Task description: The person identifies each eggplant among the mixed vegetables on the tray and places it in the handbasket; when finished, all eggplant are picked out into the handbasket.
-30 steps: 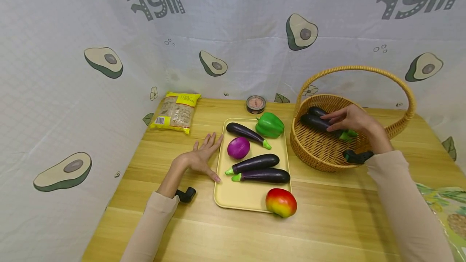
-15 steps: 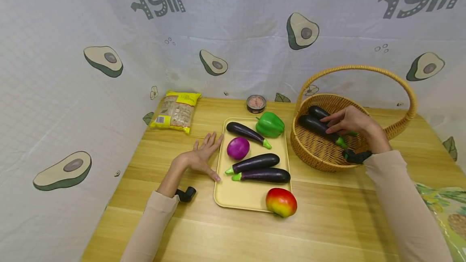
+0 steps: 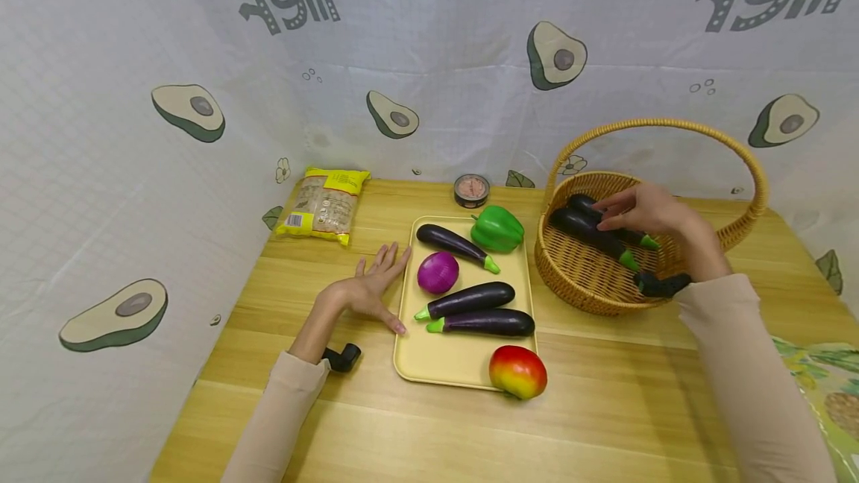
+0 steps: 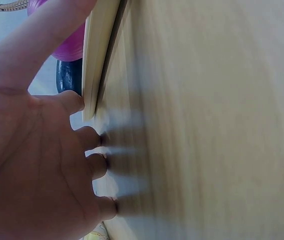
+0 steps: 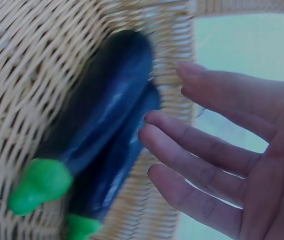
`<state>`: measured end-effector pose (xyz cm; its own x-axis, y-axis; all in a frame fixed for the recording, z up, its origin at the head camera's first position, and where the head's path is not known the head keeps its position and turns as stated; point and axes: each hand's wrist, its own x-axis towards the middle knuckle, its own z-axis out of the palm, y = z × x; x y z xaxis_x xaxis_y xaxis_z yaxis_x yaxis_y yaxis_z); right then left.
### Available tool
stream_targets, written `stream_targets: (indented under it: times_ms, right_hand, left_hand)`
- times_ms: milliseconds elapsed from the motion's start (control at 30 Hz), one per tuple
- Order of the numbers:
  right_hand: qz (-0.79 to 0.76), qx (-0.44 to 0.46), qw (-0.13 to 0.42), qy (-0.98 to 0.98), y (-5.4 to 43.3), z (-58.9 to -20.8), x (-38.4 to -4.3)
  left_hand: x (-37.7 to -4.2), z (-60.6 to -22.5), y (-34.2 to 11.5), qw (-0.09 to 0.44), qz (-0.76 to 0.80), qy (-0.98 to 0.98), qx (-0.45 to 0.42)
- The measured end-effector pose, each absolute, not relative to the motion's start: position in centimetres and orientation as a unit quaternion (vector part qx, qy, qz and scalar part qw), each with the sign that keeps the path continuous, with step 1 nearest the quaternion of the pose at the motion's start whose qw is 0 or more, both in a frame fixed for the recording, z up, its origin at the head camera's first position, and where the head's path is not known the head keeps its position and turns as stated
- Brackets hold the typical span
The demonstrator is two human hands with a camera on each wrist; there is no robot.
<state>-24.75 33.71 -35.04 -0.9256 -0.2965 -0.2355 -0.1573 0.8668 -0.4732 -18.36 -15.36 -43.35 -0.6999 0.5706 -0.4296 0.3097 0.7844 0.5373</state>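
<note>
Two eggplants, a nearer one [image 3: 586, 231] and a farther one [image 3: 590, 209], lie side by side inside the wicker basket [image 3: 570, 285], green stems toward the person. Above them is my right hand [image 3: 644, 211], its fingers relaxed and holding nothing. The right wrist view shows the fingertips [image 5: 157, 137] apart from the nearer eggplant [image 5: 109, 95]. My left hand [image 3: 365, 291] is spread beside the yellow tray [image 3: 436, 365], thumb and index finger at its left rim. On the tray are several eggplants [image 3: 479, 323], a purple onion [image 3: 438, 273] and a green bell pepper [image 3: 496, 229].
A red and yellow mango-like fruit [image 3: 518, 372] sits over the tray's lower right corner. A yellow bag [image 3: 323, 206] lies at the back left, with a small round tin [image 3: 472, 191] behind the tray. The basket's tall handle [image 3: 661, 124] arches over it.
The nearer eggplant has shifted slightly left in the basket and now lies beside the other. My right hand has let go and lifted away. My left hand has stayed in place.
</note>
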Motion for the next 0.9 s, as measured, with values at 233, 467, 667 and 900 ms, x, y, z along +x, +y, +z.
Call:
stream_targets:
  times_ms: [233, 467, 667, 900]
  right_hand:
    - [-0.232, -0.152, 0.16, 0.947, 31.0, -32.0, -23.3]
    - [-0.238, -0.223, 0.175, 0.929, 27.6, -29.4, -21.2]
    - [-0.274, -0.284, 0.163, 0.904, 24.7, -28.9, -20.6]
    - [-0.299, -0.301, 0.161, 0.891, 21.4, -30.3, -21.3]
  left_hand:
    - [-18.4, -43.3, -15.4, 0.299, 0.222, 0.895, 0.245]
    - [-18.6, -43.6, -15.4, 0.296, 0.222, 0.895, 0.249]
    - [-18.6, -43.7, -15.4, 0.294, 0.215, 0.897, 0.251]
    - [-18.6, -43.8, -15.4, 0.292, 0.216, 0.898, 0.248]
